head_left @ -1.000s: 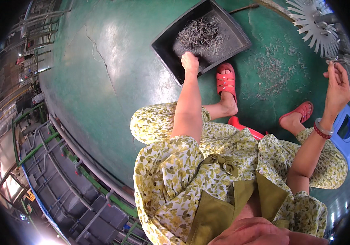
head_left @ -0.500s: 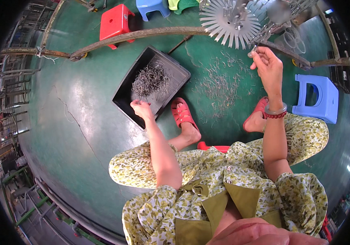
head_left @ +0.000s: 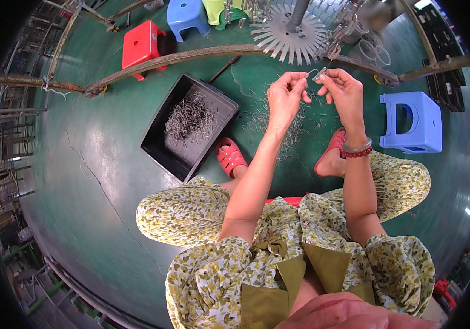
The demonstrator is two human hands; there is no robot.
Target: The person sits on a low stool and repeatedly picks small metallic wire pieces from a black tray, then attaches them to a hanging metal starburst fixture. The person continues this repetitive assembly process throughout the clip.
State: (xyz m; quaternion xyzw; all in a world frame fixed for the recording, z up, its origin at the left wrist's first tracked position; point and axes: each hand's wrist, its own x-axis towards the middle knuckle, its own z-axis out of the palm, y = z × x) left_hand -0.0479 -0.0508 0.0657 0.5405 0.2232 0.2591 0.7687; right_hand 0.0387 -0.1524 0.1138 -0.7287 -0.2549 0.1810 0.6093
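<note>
Both of my hands meet in front of the slotted metal disc. My left hand is closed, its fingertips pinching a small bent wire hook. Close beside it, my right hand pinches a small shiny metal piece between thumb and fingers. The hook's end reaches this piece; whether they are joined is too small to tell. A heap of grey wire hooks lies in the dark plastic bin at the left. More loose hooks are scattered on the green floor below my hands.
A rusty metal bar crosses beyond the bin. Red and blue stools stand past it at the far left, and a light blue stool is at my right. Metal pieces hang around the disc.
My left hand has moved from the bin up and right to my right hand, bringing a wire hook. The view has shifted slightly.
</note>
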